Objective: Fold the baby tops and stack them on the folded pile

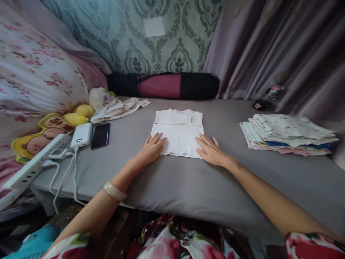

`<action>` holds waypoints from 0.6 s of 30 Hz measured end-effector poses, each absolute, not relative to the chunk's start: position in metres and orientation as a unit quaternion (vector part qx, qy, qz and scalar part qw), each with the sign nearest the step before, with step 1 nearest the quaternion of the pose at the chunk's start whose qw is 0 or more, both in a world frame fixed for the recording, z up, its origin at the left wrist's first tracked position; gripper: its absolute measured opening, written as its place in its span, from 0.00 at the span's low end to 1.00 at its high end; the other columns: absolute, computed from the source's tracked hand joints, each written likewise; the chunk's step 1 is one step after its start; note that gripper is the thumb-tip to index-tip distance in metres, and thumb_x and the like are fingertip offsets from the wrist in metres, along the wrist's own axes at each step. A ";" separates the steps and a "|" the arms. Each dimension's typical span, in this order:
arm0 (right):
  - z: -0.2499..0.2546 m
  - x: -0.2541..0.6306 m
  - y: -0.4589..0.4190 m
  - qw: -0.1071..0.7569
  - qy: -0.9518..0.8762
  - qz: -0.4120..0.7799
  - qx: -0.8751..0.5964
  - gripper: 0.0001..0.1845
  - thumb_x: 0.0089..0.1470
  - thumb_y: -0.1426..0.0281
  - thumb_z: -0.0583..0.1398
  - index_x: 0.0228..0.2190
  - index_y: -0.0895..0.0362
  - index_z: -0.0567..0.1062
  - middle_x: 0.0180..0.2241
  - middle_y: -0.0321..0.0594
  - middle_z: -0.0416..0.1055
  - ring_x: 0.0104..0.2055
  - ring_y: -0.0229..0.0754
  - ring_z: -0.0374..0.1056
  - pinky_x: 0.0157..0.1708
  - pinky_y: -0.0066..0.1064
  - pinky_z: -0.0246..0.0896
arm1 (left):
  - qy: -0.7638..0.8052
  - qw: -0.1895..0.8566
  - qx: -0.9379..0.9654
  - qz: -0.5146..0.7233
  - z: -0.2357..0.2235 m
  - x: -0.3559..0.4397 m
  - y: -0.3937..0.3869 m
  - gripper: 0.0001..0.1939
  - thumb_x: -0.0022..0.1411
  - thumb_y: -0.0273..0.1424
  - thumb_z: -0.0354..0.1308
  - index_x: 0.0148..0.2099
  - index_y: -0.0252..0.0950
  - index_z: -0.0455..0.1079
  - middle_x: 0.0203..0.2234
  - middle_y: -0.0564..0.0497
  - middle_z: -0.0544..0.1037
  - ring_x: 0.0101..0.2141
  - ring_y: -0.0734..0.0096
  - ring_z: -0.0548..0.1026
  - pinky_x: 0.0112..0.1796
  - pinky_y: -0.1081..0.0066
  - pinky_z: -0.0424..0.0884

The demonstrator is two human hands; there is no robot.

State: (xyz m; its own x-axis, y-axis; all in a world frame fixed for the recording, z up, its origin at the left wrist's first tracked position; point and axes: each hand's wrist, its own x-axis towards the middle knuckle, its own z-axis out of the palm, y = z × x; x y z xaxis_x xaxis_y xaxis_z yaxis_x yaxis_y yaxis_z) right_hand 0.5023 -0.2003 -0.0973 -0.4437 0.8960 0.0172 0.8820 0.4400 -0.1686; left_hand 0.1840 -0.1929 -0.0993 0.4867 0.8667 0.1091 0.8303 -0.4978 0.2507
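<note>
A white garment (pixel 178 132) lies folded into a rectangle on the grey bed sheet (pixel 188 187). My left hand (pixel 152 148) rests flat on its near left corner, fingers stretched out. My right hand (pixel 211 150) lies flat on its near right corner, fingers spread. Neither hand grips anything. A pale bangle (pixel 114 191) sits on my left wrist.
A stack of folded patterned clothes (pixel 288 135) lies at the right. An unfolded patterned garment (pixel 117 108) is at the back left beside plush toys (pixel 81 111). A black phone (pixel 100 135), white power bank (pixel 81 135) and power strip (pixel 32 165) lie at the left. A black-and-pink roll bag (pixel 164 85) lines the wall.
</note>
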 end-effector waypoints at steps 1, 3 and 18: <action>-0.094 0.494 -0.204 0.062 -0.858 0.076 -0.504 0.30 0.64 0.62 0.46 0.64 0.59 0.55 0.68 0.53 0.44 0.69 0.52 0.40 0.64 0.58 0.35 | 0.448 0.098 0.879 0.129 -0.095 0.191 -0.196 0.23 0.72 0.39 0.38 0.61 0.36 0.63 0.62 0.38 0.62 0.62 0.56 0.59 0.60 0.52 0.55; -0.090 0.477 -0.213 0.081 -0.882 0.108 -0.452 0.28 0.66 0.63 0.44 0.65 0.56 0.55 0.68 0.47 0.46 0.69 0.48 0.40 0.65 0.54 0.37 | 0.375 0.136 0.904 0.155 -0.089 0.202 -0.201 0.21 0.72 0.39 0.40 0.55 0.37 0.68 0.54 0.41 0.71 0.55 0.62 0.68 0.56 0.61 0.63; -0.084 0.455 -0.226 0.175 -0.901 0.102 -0.382 0.10 0.62 0.69 0.55 0.43 0.55 0.75 0.43 0.44 0.71 0.46 0.46 0.64 0.49 0.39 0.61 | 0.354 0.088 0.921 0.136 -0.082 0.206 -0.207 0.17 0.71 0.35 0.44 0.50 0.38 0.72 0.40 0.45 0.74 0.42 0.65 0.71 0.45 0.65 0.69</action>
State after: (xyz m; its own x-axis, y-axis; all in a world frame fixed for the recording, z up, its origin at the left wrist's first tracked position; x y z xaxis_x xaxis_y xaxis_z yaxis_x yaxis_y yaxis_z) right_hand 0.4554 -0.2264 -0.0837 -0.6461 0.7253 0.2374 0.6537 0.6865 -0.3182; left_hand 0.2059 -0.2068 -0.0821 0.7133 0.6752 0.1878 0.6276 -0.7347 0.2575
